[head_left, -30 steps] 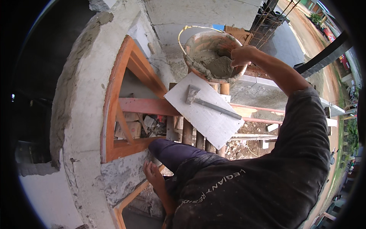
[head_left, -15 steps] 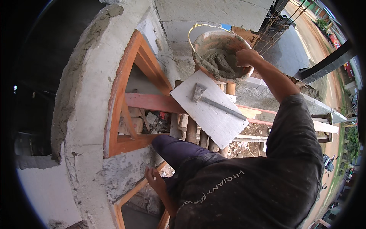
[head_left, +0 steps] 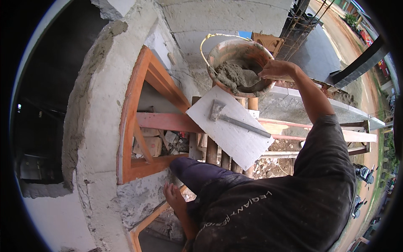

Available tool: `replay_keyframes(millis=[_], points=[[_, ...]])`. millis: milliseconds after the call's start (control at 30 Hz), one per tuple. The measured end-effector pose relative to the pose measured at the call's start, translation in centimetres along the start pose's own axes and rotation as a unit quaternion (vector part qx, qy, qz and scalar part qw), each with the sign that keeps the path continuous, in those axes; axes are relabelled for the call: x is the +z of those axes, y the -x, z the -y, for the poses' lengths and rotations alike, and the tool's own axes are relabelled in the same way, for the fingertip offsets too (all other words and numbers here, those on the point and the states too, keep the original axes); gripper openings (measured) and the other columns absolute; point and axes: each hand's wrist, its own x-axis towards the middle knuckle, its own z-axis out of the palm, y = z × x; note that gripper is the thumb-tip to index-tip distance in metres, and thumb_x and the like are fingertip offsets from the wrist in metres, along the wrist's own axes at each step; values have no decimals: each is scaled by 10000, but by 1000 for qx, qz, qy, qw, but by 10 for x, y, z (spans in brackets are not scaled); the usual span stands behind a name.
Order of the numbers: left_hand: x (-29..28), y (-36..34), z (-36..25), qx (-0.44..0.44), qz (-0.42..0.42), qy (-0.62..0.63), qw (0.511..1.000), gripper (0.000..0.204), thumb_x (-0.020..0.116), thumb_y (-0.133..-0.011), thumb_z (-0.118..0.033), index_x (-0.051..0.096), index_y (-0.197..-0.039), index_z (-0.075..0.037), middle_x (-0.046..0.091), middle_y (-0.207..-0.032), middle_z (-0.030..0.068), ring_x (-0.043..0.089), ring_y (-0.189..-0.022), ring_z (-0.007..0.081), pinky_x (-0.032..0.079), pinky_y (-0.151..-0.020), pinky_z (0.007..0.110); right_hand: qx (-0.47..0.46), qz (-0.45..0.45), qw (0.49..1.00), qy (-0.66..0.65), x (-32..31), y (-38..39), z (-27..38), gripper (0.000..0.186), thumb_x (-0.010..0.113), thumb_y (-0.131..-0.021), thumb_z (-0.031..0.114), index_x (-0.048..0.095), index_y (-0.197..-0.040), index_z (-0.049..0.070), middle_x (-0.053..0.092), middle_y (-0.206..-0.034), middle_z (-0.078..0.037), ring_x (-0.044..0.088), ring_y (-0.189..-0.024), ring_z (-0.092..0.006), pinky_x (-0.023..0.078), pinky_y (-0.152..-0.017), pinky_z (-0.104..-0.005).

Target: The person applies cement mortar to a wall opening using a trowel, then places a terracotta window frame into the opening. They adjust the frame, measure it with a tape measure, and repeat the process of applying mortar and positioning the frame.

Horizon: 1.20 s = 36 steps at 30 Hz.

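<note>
A: What has the right hand (head_left: 275, 69) got hold of?

B: Its fingers are wrapped around the grip end of a grey, mortar-smeared trowel (head_left: 252, 78), blade down in a lumpy mound of wet grey mortar (head_left: 230, 72); the hand hides most of the grip

A: And where's that mound?

B: On the left side inside a round, mortar-crusted orange-brown bucket (head_left: 254, 49), just past the top corner of a white rectangular board (head_left: 241, 149). A grey-handled hammer (head_left: 245, 126) lies across the board, head by the upper left edge, handle end toward the right corner

A: How would you work it well?

B: I'd slide the blade flat under the heap, fold it over and scrape the wall as I go. Modest scoops, too: an overloaded blade could drip past the rim onto the hammer

A: The left hand (head_left: 174, 196)?

B: Fingers half curled, nothing seen in them, near the lower orange-brown wooden frame (head_left: 147, 217)
</note>
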Motion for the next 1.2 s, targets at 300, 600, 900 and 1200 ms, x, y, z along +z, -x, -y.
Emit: replay_keyframes(millis=[300, 600, 900, 1200], points=[[1, 0, -1, -33, -7, 1, 999, 378, 507, -935, -251, 559, -1107, 81, 437, -1319, 214, 434, -1219, 342, 397, -961, 405, -29, -163, 967, 193, -23, 10, 13, 354, 605, -830, 386, 710, -887, 53, 670, -714, -100, 659, -686, -248, 520, -662, -393], [-9, 1, -12, -69, -23, 29, 997, 391, 507, -930, -268, 557, -1114, 73, 426, -1335, 210, 432, -1221, 336, 399, -957, 398, 31, -135, 941, 308, -30, 10, 27, 375, 606, -790, 391, 699, -902, 45, 684, -885, -154, 669, -829, -281, 524, -734, -426], [-9, 3, 10, -63, -20, 10, 998, 414, 498, -929, -300, 558, -1100, 72, 420, -1338, 217, 422, -1231, 337, 411, -943, 398, -7, -48, 982, 180, 9, -45, 4, 365, 602, -814, 363, 704, -901, 23, 684, -779, -135, 669, -709, -251, 530, -670, -378], [-9, -4, -11, -46, -20, 27, 998, 363, 509, -922, -241, 566, -1080, 80, 448, -1308, 227, 432, -1216, 353, 387, -971, 415, -28, -47, 998, -21, 12, -2, -17, 444, 563, -884, 410, 681, -919, -16, 638, -677, -111, 636, -629, -205, 514, -601, -346]])
